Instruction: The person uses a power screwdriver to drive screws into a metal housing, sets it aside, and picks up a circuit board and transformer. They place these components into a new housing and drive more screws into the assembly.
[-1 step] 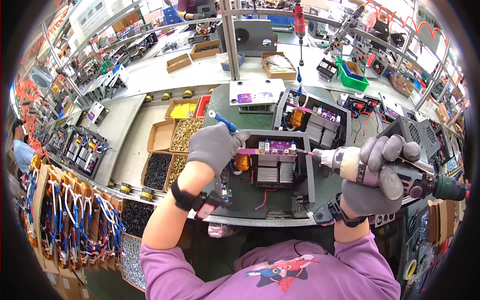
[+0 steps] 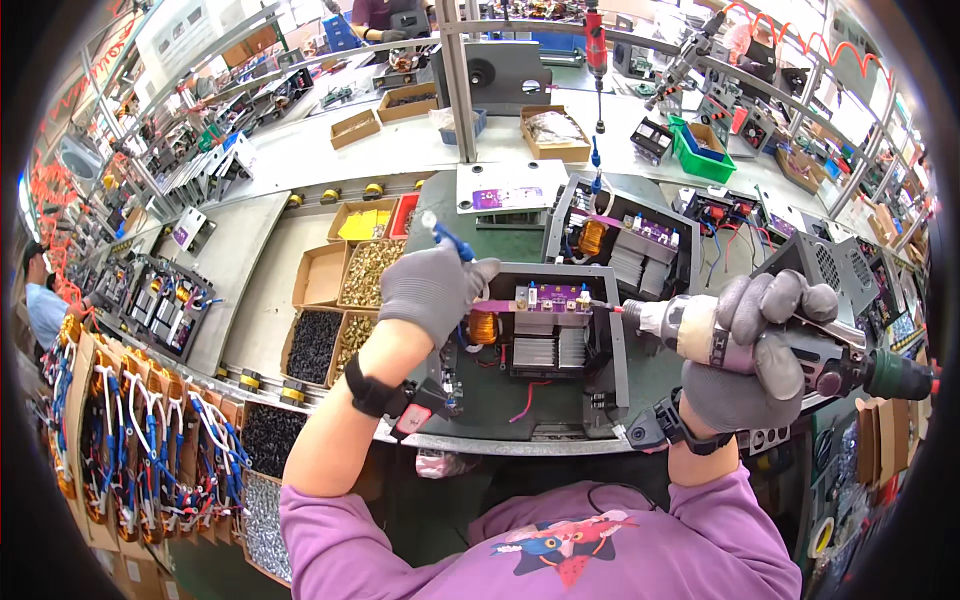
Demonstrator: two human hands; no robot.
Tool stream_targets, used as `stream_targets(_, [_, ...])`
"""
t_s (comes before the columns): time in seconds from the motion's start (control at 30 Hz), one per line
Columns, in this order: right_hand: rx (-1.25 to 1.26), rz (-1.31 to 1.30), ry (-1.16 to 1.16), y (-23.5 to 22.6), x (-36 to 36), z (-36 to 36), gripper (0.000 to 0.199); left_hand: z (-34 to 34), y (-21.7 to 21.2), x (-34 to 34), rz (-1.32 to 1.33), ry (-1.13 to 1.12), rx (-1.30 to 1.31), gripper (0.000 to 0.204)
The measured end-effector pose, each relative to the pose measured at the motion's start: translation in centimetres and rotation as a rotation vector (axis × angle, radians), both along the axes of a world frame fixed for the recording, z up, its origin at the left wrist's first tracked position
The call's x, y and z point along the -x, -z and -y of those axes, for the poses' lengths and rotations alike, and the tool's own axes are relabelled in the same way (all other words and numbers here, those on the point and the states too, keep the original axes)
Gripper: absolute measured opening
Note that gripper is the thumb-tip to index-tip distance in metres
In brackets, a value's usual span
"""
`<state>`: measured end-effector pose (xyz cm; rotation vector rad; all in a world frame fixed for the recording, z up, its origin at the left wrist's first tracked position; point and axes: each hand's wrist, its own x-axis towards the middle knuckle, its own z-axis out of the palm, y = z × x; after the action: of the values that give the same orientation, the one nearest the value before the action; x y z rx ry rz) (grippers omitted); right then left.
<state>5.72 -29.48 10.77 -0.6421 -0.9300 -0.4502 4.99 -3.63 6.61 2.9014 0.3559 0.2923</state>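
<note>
An open black metal chassis lies on the green mat in front of me, with a purple circuit board, a finned heat sink and an orange coil inside. My left hand, in a grey glove, rests on the chassis's left edge and grips a thin blue-handled tool that sticks up behind the fingers. My right hand, also gloved, is wrapped around an electric screwdriver. The screwdriver lies level, and its bit touches the right end of the purple board.
Cardboard boxes of brass screws and black parts stand to the left. A second open chassis sits behind, a green bin beyond it. A screwdriver hangs overhead. Cable bundles hang lower left. A person stands far left.
</note>
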Motion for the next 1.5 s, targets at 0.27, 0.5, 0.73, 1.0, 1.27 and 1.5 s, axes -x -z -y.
stream_targets(0.27, [0.033, -0.115, 0.048, 0.1, -2.2, -0.7, 0.046, 0.1, 2.6, -3.2, 0.259, 0.401, -0.540, 0.006])
stream_targets(0.5, [0.084, -0.225, -0.191, 0.8, -3.7, -2.2, 0.045, 2.0, 2.5, -3.4, 0.300, 0.449, -0.761, 0.007])
stream_targets(0.73, [0.201, -0.438, -0.189, 1.5, -4.3, -3.4, 0.038, 1.9, 2.5, -3.2, 0.274, 0.444, -0.693, 0.008])
stream_targets(1.0, [0.275, -0.528, -0.218, 2.9, -5.7, -3.5, 0.028, -0.5, 0.8, -2.5, -0.014, 0.362, 0.122, 0.019])
stream_targets(1.27, [0.297, -0.600, -0.232, 2.9, -6.0, -4.2, 0.029, -0.5, 0.3, -2.4, 0.010, 0.380, 0.158, 0.034])
stream_targets(1.5, [0.522, -0.351, -0.027, 1.4, -6.6, -6.1, 0.032, 1.6, 1.5, -3.7, -0.007, 0.607, -0.572, 0.016])
